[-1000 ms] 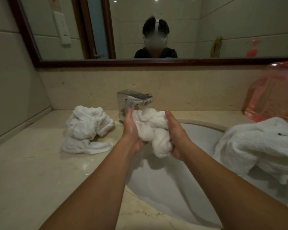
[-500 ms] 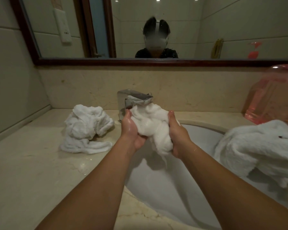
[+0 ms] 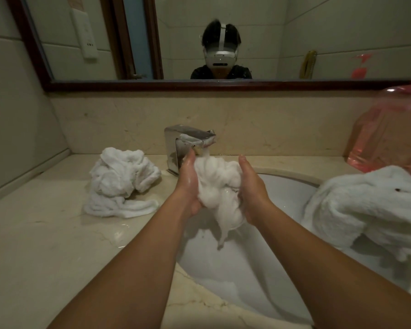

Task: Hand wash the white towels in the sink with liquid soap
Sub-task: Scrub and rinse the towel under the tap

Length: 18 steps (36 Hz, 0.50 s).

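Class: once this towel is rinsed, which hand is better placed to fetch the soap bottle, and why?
Right hand, probably: the pink soap bottle stands on that side; the left hand would cross the sink.

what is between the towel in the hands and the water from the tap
Nothing visible. The left hand and right hand hold the bunched towel right under the faucet, and the stream lands directly on its top, over the sink.

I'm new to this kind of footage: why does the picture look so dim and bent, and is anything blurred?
Head view: dim, warm light; the wide lens bows the mirror frame and counter. The pink soap bottle at the right edge is smeared. The towel between both hands stays fairly sharp, with small glints on the wet left hand.
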Each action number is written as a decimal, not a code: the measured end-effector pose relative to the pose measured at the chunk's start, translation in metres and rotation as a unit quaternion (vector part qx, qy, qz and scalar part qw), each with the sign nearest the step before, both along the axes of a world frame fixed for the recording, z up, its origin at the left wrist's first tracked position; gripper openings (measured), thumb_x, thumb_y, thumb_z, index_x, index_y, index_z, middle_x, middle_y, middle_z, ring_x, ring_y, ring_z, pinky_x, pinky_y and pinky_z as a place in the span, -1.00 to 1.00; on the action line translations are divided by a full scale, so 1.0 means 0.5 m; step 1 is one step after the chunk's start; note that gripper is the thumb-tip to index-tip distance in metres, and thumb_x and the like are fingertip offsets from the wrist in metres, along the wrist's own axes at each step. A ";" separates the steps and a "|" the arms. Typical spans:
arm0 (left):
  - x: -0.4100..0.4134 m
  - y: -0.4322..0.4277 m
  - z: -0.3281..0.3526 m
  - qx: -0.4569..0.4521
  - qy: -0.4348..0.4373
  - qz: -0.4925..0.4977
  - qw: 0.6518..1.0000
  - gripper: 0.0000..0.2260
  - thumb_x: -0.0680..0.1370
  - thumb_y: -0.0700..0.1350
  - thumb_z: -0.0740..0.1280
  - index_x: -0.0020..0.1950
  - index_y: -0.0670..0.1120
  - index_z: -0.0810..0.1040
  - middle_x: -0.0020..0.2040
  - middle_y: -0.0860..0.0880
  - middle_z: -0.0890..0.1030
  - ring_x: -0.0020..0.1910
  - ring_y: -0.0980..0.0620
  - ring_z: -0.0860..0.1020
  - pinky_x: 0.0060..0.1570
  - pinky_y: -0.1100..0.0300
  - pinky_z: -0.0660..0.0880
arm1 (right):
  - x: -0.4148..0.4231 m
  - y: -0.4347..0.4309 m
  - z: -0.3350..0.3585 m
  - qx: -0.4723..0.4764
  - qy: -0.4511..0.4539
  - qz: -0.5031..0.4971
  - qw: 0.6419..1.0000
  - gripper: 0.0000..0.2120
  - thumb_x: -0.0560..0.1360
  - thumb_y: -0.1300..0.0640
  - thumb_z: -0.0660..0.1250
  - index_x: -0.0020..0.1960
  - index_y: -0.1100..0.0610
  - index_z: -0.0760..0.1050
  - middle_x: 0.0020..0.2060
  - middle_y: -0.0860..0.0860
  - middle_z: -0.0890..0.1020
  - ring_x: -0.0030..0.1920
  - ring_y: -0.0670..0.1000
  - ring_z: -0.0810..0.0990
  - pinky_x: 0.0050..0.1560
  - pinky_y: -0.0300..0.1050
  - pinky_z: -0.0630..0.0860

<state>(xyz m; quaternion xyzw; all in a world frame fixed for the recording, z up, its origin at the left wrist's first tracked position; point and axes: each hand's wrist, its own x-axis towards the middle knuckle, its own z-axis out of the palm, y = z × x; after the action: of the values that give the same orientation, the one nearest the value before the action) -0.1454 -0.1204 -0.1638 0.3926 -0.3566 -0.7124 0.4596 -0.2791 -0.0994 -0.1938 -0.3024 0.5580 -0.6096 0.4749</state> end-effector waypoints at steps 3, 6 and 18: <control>0.003 0.001 -0.002 0.030 -0.081 -0.021 0.996 -0.10 0.54 0.60 -0.04 0.34 -0.09 0.66 0.14 -0.23 0.74 0.20 -0.31 0.68 0.35 -0.32 0.49 | 0.001 0.003 0.009 -0.028 0.007 -0.029 0.999 -0.33 0.39 -0.45 0.37 0.24 0.05 0.64 0.10 0.06 0.76 0.12 0.15 0.74 0.30 0.18 0.62; 0.003 0.004 -0.003 0.055 -0.121 -0.065 0.989 0.02 0.42 0.69 -0.10 0.32 -0.07 0.67 0.11 -0.25 0.75 0.14 -0.33 0.70 0.17 -0.30 0.59 | 0.001 0.008 0.019 -0.072 0.034 -0.066 0.995 -0.35 0.52 -0.33 0.42 0.15 0.29 0.59 -0.03 0.06 0.69 0.01 0.08 0.68 0.08 0.05 0.59; 0.004 -0.017 -0.004 -0.084 0.006 0.020 0.996 -0.49 0.65 0.23 0.22 0.29 -0.14 0.69 0.22 -0.29 0.70 0.20 -0.29 0.69 0.22 -0.19 0.61 | -0.007 0.009 0.017 -0.075 -0.044 -0.044 0.995 -0.27 0.40 -0.44 0.41 0.34 0.07 0.62 0.19 0.13 0.74 0.14 0.17 0.76 0.29 0.21 0.65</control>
<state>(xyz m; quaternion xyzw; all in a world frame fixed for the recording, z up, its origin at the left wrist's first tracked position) -0.1433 -0.1289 -0.1660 0.3551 -0.4044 -0.6728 0.5076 -0.2826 -0.0948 -0.1855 -0.2848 0.5018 -0.6831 0.4476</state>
